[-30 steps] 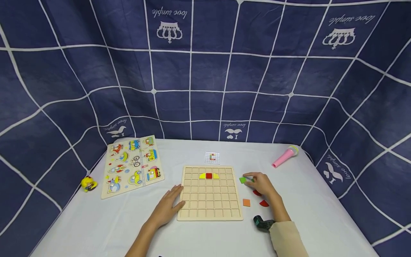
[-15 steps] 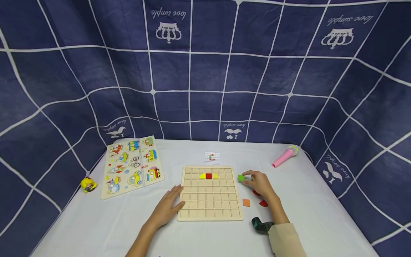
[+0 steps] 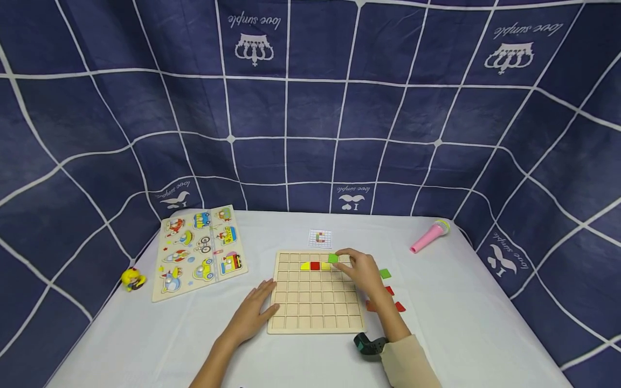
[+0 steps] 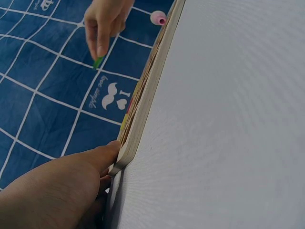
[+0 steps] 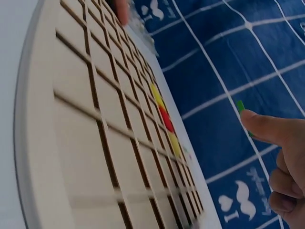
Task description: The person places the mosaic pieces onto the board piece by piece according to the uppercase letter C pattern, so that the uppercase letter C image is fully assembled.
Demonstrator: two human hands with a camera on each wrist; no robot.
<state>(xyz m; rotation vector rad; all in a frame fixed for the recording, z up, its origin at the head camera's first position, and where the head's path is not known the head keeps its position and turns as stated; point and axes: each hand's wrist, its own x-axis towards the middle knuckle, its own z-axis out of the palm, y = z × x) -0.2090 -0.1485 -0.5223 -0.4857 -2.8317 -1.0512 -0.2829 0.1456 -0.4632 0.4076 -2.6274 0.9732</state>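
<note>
A pale wooden grid board [image 3: 315, 310] lies on the white table. In one of its upper rows a red square tile [image 3: 315, 265] sits between two yellow curved pieces, the left yellow piece [image 3: 305, 266] showing best. My right hand [image 3: 365, 274] pinches a green square tile [image 3: 333, 258] between thumb and fingers over the board's top right. The right wrist view shows the thumb [image 5: 264, 126] across this tile, held above the board. My left hand [image 3: 249, 312] rests along the board's left edge, fingers extended. In the left wrist view its thumb touches the board's corner.
Right of the board lie a second green tile [image 3: 385, 274], red pieces [image 3: 400, 306] and an orange tile [image 3: 371, 306] partly behind the right forearm. A pattern card [image 3: 321, 238] lies beyond the board. Around stand a picture puzzle [image 3: 191, 248], yellow figure [image 3: 133, 278] and pink toy microphone [image 3: 429, 237].
My right hand has picked up the green tile from the table and carried it left over the board. The second green tile is uncovered. My left hand has stayed in place.
</note>
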